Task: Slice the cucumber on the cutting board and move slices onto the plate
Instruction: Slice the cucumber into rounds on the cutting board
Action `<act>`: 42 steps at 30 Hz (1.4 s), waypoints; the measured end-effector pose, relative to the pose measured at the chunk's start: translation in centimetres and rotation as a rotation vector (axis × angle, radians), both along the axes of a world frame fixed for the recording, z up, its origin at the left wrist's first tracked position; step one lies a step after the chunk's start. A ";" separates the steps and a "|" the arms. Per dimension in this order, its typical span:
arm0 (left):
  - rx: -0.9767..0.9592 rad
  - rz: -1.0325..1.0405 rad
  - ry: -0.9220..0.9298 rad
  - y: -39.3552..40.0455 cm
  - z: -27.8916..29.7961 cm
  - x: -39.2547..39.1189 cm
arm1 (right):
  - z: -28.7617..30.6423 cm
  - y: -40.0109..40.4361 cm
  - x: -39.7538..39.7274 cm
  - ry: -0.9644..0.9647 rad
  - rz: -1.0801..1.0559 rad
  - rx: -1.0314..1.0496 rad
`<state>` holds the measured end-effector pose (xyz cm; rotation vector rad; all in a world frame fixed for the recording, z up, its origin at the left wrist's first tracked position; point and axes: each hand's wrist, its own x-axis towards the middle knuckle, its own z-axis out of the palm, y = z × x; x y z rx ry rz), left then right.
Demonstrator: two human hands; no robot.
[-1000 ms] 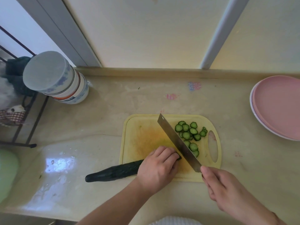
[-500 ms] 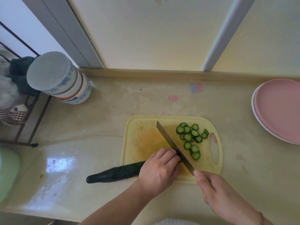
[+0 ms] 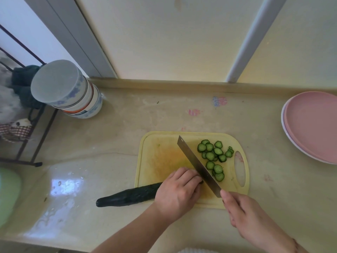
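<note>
Left hand point(image 3: 177, 195) curled over one cucumber point(image 3: 127, 196) lying half on the board point(image 3: 158, 157), right hand point(image 3: 244, 210) clamped on one knife point(image 3: 197, 166), some fifteen slices point(image 3: 214, 157) on board, two stacked pink plates point(image 3: 313, 125) far right, bowl stack point(image 3: 69, 92) left.

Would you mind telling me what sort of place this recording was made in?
Most likely a home kitchen: a stone-look counter carries a yellow cutting board with cucumber slices, stacked bowls and pink plates.
</note>
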<state>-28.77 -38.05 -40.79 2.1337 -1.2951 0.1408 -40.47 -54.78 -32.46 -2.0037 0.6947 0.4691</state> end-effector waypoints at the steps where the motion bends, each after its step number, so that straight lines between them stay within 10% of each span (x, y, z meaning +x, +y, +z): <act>1: 0.002 0.000 0.003 0.0 -0.1 0.0 | 0.2 0.2 -0.1 -0.001 -0.006 0.011; 42: -0.014 0.003 0.034 0.0 0.2 0.0 | 1.2 0.9 0.0 0.013 -0.023 0.055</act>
